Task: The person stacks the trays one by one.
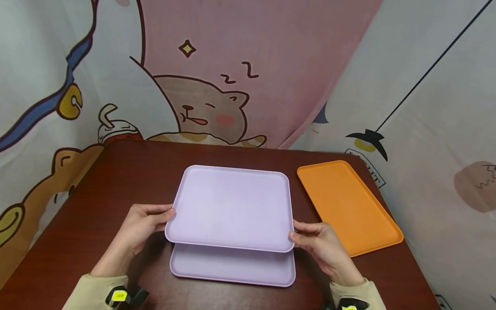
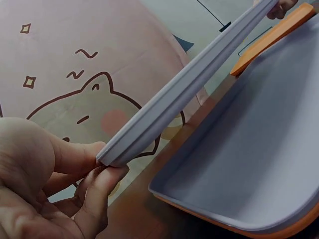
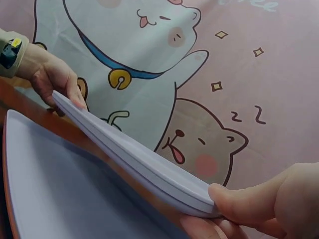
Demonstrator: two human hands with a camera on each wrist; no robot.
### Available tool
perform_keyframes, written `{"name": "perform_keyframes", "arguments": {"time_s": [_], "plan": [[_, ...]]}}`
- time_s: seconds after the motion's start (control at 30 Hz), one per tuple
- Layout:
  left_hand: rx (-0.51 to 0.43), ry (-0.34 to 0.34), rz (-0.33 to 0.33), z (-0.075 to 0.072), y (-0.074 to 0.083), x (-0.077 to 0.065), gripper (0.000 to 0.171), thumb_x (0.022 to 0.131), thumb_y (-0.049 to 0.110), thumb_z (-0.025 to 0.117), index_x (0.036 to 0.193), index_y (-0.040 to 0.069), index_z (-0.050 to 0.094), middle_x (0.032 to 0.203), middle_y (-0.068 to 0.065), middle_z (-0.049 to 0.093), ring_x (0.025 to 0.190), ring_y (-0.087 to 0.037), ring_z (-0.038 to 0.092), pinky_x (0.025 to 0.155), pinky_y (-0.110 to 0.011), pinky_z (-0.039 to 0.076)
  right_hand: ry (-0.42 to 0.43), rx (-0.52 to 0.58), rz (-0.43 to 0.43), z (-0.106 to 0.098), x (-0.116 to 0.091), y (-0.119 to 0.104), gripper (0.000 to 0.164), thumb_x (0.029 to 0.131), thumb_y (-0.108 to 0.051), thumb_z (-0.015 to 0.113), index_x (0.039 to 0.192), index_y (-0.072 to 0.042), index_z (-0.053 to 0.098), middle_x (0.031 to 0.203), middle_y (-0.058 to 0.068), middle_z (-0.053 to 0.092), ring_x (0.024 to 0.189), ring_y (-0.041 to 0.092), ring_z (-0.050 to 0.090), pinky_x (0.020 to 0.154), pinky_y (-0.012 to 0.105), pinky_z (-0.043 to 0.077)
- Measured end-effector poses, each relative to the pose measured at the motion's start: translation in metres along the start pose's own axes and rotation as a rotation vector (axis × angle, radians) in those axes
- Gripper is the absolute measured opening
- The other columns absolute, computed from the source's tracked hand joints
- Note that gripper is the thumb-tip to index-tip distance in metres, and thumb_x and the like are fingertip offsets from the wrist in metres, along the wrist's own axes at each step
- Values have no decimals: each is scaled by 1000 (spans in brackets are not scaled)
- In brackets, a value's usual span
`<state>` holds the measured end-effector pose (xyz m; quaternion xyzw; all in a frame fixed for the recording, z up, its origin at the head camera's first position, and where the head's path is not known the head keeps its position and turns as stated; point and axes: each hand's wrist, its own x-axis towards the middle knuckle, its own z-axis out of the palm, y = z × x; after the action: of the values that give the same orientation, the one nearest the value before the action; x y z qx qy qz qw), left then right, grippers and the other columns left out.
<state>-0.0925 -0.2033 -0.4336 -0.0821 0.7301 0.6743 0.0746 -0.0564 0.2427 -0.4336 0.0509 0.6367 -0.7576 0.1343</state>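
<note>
A lavender rectangular tray (image 1: 232,206) is held tilted between both hands. My left hand (image 1: 141,226) pinches its left edge, thumb on top and fingers beneath, as the left wrist view shows. At the opposite edge, my right hand (image 3: 264,204) grips with the thumb above and fingers below. The held tray's side (image 2: 164,94) shows layered lines along its length. Below it lies a second lavender tray (image 1: 232,267), partly covered by the raised one in the head view. An orange edge (image 2: 279,233) shows beneath that lower tray in the left wrist view.
An orange tray (image 1: 348,206) lies slanted on the right side of the dark brown table (image 1: 155,155), just beyond my right hand. A cloth with cartoon animals (image 1: 248,47) hangs behind the table's back edge and along its sides.
</note>
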Motion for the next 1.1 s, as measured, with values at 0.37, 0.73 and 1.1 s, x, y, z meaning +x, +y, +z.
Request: {"name": "perform_keyframes", "arguments": {"time_s": [0.37,0.73,1.1], "plan": [[68,-9,-44,3,-10,-2,34,97,2,76,121,-19,69,107,-19,76,82,-12,72,71,-32,64,-37,-34,21,-12,-6,14,45,89,17,73,130,25,55,101,13,77,86,15,74,79,32,63],[120,-55,-48,5,-17,-4,29,94,1,79,115,-19,72,102,-19,77,79,-13,72,69,-30,63,-107,-100,16,-21,-11,22,34,81,14,84,113,14,73,96,12,76,84,17,74,76,30,63],[144,-73,-43,5,-26,-6,29,93,0,80,114,-18,72,105,-22,76,80,-12,71,69,-30,63,-164,-94,6,-27,-12,32,37,79,13,86,111,14,67,97,14,72,86,19,74,78,30,63]]}}
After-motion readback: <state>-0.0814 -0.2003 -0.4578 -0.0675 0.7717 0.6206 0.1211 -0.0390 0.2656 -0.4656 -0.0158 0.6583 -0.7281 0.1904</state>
